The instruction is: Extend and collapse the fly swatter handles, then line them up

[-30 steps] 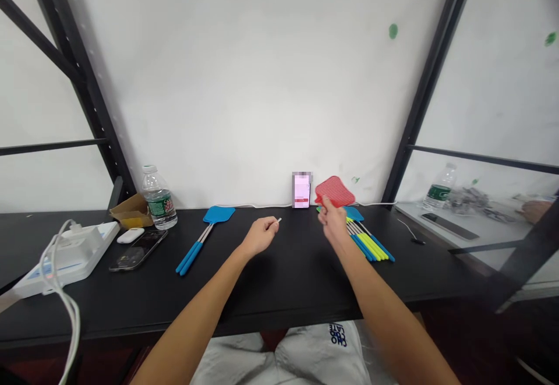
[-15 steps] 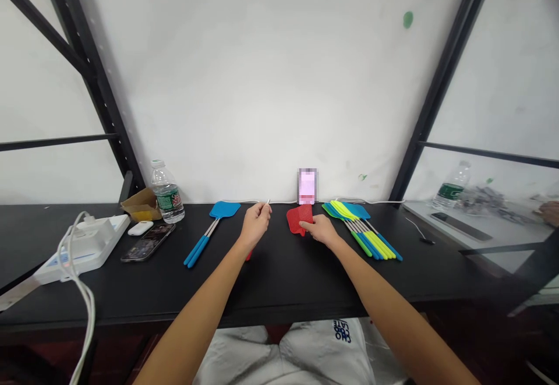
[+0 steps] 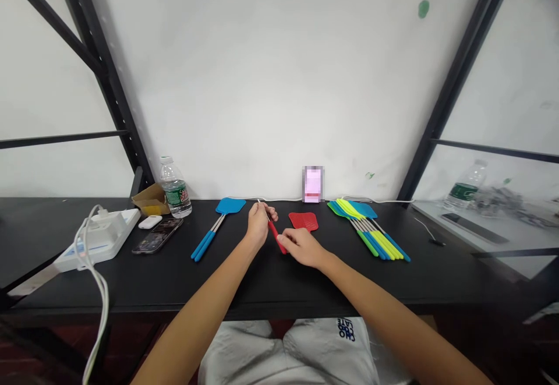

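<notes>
In front of me, my left hand (image 3: 259, 223) grips the thin metal rod of a red fly swatter handle (image 3: 276, 236), with its light tip poking up past the fingers. My right hand (image 3: 302, 246) closes on the lower red grip with thumb and curled fingers. Just behind the right hand, a red mesh fly swatter head (image 3: 305, 221) lies on the table, apart from the rod; whether it is one head or two overlapping cannot be seen. To the left lie two blue fly swatters (image 3: 213, 228). Several green, blue and yellow fly swatters (image 3: 367, 228) lie fanned together at the right.
The black table (image 3: 244, 292) meets a white wall. At left are a power strip (image 3: 124, 222) with white cables, a phone (image 3: 158, 235), a white earphone case (image 3: 150, 222), a cardboard box (image 3: 151, 200) and a water bottle (image 3: 175, 190). A blurred lit screen (image 3: 313, 184) leans on the wall.
My right hand has let go of the red head, leaving it on the table, and moved onto the red handle. My left hand has turned the handle so its grip points right.
</notes>
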Motion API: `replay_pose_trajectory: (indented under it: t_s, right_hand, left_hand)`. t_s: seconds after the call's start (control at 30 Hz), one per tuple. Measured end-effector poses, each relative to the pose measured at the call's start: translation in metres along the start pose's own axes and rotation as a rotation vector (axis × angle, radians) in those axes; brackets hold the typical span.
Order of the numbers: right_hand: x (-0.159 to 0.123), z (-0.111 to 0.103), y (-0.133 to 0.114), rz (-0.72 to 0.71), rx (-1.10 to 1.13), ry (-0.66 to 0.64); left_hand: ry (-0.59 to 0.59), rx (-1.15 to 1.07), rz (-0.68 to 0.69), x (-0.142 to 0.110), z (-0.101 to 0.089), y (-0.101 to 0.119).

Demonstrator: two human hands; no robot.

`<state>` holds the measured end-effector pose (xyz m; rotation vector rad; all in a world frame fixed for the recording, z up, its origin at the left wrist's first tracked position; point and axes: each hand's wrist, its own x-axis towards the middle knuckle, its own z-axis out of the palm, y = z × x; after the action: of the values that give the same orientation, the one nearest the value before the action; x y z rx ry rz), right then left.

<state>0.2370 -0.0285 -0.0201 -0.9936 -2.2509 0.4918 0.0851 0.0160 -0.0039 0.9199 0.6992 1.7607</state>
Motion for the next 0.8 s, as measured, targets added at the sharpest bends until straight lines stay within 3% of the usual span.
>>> replay_pose_trajectory:
  t_s: [0.17, 0.33, 0.47, 0.6, 0.8]
  right_hand:
    - [0.003, 0.018, 0.001, 0.058, -0.061, 0.07]
    - [0.005, 0.018, 0.002, 0.098, -0.153, 0.153]
    - [0.007, 0.017, -0.005, 0.167, -0.261, 0.075]
    - [0.012, 0.02, -0.016, 0.191, -0.411, -0.017]
    - [0.028, 0.032, -0.031, 0.24, -0.498, -0.044]
  left_hand:
    - [0.073, -0.064, -0.018, 0.003, -0.003, 0.002]
    - [-0.031, 0.052, -0.153, -0.003, -0.001, -0.006]
    - [-0.062, 0.103, -0.188, -0.006, 0.002, -0.011]
    - [0.021, 0.165, -0.163, -0.003, 0.002, -0.013]
    - [0.206, 0.329, -0.184, 0.017, -0.009, -0.015]
